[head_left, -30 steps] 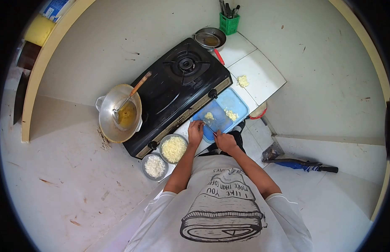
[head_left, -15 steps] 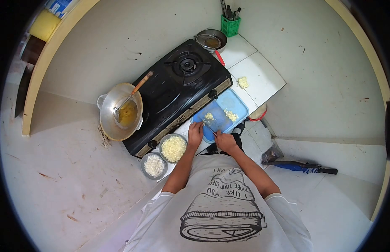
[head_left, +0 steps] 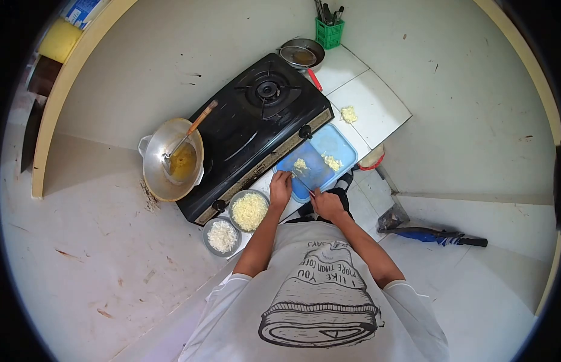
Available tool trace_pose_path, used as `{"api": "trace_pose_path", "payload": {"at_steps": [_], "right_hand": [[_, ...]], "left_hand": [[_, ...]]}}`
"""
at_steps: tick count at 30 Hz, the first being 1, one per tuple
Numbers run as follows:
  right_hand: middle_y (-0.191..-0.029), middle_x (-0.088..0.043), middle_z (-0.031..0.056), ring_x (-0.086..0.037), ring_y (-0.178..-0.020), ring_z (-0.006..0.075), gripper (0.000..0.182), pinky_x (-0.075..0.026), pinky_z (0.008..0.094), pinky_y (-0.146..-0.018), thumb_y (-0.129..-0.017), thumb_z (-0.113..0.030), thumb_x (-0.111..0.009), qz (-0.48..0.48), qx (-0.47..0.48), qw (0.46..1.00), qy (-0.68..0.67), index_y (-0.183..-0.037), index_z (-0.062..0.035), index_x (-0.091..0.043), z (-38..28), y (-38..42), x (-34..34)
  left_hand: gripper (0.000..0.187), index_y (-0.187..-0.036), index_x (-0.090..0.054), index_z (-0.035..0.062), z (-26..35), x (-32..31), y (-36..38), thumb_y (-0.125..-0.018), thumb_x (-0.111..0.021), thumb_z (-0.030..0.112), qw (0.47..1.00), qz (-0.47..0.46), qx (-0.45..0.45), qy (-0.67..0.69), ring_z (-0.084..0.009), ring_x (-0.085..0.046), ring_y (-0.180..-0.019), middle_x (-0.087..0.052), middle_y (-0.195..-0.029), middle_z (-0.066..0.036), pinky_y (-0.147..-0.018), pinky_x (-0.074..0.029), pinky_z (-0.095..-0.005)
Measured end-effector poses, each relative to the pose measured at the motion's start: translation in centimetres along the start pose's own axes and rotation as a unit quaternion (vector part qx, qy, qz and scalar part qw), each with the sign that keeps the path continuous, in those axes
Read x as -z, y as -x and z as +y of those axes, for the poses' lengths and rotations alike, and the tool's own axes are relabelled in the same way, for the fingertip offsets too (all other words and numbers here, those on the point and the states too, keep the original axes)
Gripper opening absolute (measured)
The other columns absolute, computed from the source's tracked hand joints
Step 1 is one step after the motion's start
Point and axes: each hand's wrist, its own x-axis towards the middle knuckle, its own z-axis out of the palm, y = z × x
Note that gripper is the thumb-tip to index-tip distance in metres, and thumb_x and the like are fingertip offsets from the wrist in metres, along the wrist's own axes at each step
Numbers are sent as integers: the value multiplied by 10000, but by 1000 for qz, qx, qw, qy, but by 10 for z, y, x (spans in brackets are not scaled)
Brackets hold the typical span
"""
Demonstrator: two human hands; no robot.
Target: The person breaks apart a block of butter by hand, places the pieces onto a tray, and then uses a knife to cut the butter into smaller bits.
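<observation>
- Gripping what looks like a knife [head_left: 310, 190], the right hand [head_left: 326, 204] would do best with short, level strokes
- Left hand [head_left: 281, 189] has bent fingers at the board [head_left: 318, 176] edge, contents unclear; tips want tucking from the blade
- Bits [head_left: 299, 164] sit on the board
- Stove [head_left: 238, 139] crowds one side; elbows have more room away from it

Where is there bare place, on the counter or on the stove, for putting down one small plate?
The white tiles are bare between the small shredded pile and the wall. The stove is bare between its uncovered burner and the wok. It is crowded around the blue board, left hand and right hand.
</observation>
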Motion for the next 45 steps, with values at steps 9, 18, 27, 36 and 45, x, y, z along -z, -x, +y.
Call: {"api": "trace_pose_path", "payload": {"at_steps": [9, 18, 27, 36, 45], "right_hand": [[-705, -693, 208, -704, -642, 393, 321, -566, 505, -603, -990, -294, -537, -21, -8, 1000, 16, -1034, 24, -528, -4, -22, -10], [-691, -695, 191, -711, -626, 362, 312, -569, 480, -557, -984, -293, -539, 3, 13, 999, 40, -1024, 16, -536, 2, -11, -12], [-699, -700, 190, -716, -640, 367, 283, -573, 483, -570, -990, -275, -516, -15, -24, 998, 56, -1017, 5, -541, -1, -18, -26], [-697, -692, 206, -708, -651, 393, 303, -573, 510, -601, -982, -289, -532, -9, -21, 1000, 18, -998, 14, -542, -4, -10, -10], [-732, -705, 217, -725, -677, 384, 300, -593, 485, -629, -981, -272, -538, -22, -20, 999, 22, -1006, 26, -554, -7, -20, -7]], "left_hand": [[160, -987, -728, -28, -1, -1, -2, -847, -652, -42, 1000, 14, 10, 23, -304, -670, -812, -681, -911, -164, -758, -538, -379], [111, -951, -719, -30, 5, 4, -5, -862, -655, -46, 997, 2, 62, 54, -264, -730, -806, -700, -917, -161, -750, -574, -342], [107, -958, -722, -28, 4, 5, -6, -866, -668, -38, 997, -1, 60, 46, -262, -730, -810, -705, -925, -160, -754, -580, -343], [120, -965, -719, -34, -1, 1, -5, -863, -656, -36, 997, 12, 41, 56, -291, -722, -808, -703, -928, -173, -747, -574, -355], [129, -974, -715, -33, -4, -1, -3, -860, -656, -35, 997, 18, 41, 63, -300, -719, -807, -701, -938, -180, -754, -572, -369]]}}
